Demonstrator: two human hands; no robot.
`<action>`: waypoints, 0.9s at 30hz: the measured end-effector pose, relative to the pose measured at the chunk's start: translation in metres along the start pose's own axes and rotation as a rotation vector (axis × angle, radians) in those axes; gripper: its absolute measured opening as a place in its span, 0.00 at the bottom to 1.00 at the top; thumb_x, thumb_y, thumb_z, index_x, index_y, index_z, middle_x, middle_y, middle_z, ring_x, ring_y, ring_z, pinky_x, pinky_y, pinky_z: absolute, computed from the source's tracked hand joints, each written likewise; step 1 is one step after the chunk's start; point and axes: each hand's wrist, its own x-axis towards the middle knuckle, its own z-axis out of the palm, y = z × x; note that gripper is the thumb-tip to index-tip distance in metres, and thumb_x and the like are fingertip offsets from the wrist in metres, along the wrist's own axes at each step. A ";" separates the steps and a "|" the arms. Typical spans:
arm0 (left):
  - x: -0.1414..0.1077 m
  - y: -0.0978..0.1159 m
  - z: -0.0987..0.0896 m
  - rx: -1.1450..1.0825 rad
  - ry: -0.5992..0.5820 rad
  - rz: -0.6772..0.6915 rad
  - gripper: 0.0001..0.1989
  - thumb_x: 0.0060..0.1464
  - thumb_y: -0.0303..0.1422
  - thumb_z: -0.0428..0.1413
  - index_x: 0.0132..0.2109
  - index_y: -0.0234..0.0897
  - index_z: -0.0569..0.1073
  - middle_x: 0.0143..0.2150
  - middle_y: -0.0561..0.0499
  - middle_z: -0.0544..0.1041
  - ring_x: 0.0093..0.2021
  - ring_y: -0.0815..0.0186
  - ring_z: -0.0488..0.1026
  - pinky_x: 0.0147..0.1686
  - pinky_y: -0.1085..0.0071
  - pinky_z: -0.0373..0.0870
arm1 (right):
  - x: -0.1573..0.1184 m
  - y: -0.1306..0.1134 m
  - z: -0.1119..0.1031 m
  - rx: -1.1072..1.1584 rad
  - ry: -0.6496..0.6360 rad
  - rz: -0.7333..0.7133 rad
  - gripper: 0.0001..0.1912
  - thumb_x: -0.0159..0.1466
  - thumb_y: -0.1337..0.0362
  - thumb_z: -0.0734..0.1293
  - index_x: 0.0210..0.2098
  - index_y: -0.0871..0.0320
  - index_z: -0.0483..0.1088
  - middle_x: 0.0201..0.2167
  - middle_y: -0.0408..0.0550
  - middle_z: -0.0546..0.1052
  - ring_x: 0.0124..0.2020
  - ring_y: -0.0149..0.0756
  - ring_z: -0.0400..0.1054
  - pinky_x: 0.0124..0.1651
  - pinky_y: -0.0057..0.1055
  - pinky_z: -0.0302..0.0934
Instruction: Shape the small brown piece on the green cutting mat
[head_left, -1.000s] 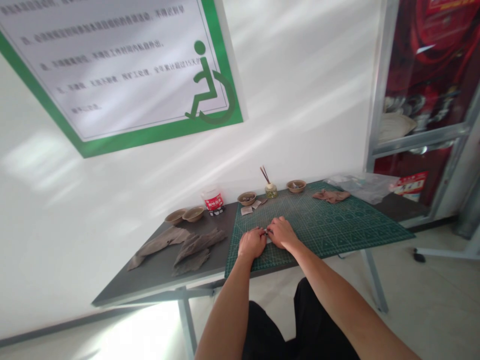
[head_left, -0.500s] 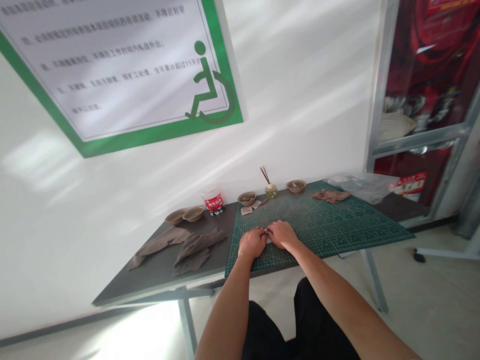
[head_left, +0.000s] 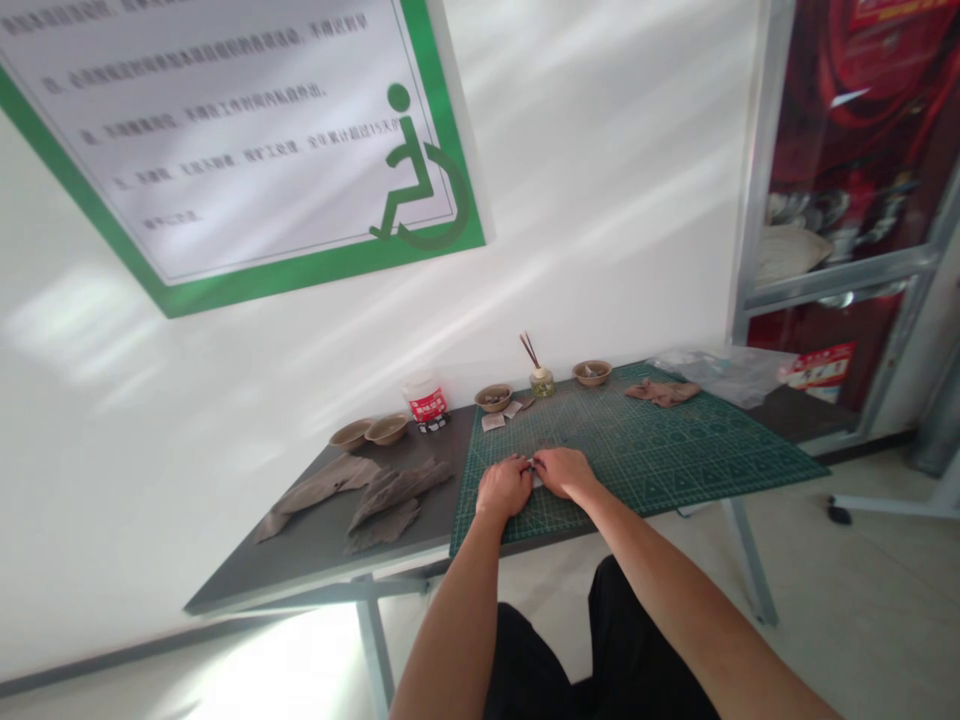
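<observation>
My left hand (head_left: 505, 488) and my right hand (head_left: 562, 470) meet low on the green cutting mat (head_left: 637, 440), near its front left part. Between them shows a small white flat piece (head_left: 537, 481), mostly covered by the fingers. The fingers of both hands are curled and closed at its far end, with something small and dark there that is too little to name. Beyond the hands, pale square pieces (head_left: 493, 423) lie in front of a small bowl (head_left: 493, 398) with small items in it.
Grey-brown cloths (head_left: 390, 500) lie on the dark table (head_left: 300, 560) at left, below two bowls (head_left: 387, 429) and a red-labelled jar (head_left: 427, 402). A reed diffuser (head_left: 541, 382), another bowl (head_left: 592, 373), a brown cloth (head_left: 663, 392) and a plastic bag (head_left: 727, 370) line the back.
My right hand has lowered very slightly, its knuckles flatter over the white piece. My left hand stays in place; everything else is unchanged.
</observation>
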 end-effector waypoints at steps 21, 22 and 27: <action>0.001 0.000 0.002 -0.008 0.007 0.015 0.17 0.55 0.35 0.41 0.48 0.46 0.69 0.52 0.55 0.68 0.57 0.67 0.58 0.53 0.69 0.56 | -0.007 -0.006 -0.004 -0.077 -0.009 0.059 0.19 0.62 0.56 0.51 0.42 0.55 0.68 0.38 0.51 0.73 0.40 0.39 0.66 0.39 0.32 0.53; 0.001 0.000 0.002 -0.006 0.011 0.016 0.17 0.55 0.35 0.41 0.48 0.46 0.69 0.52 0.55 0.68 0.57 0.67 0.58 0.53 0.69 0.56 | -0.006 -0.006 -0.005 -0.079 -0.011 0.073 0.19 0.62 0.56 0.51 0.42 0.55 0.68 0.38 0.52 0.73 0.40 0.39 0.66 0.40 0.32 0.53; 0.003 -0.003 0.005 0.016 0.028 0.028 0.17 0.55 0.36 0.41 0.48 0.47 0.69 0.52 0.55 0.68 0.56 0.66 0.58 0.52 0.69 0.56 | -0.005 -0.006 -0.007 -0.075 -0.016 0.070 0.21 0.63 0.56 0.48 0.39 0.54 0.69 0.37 0.51 0.74 0.40 0.39 0.66 0.39 0.32 0.54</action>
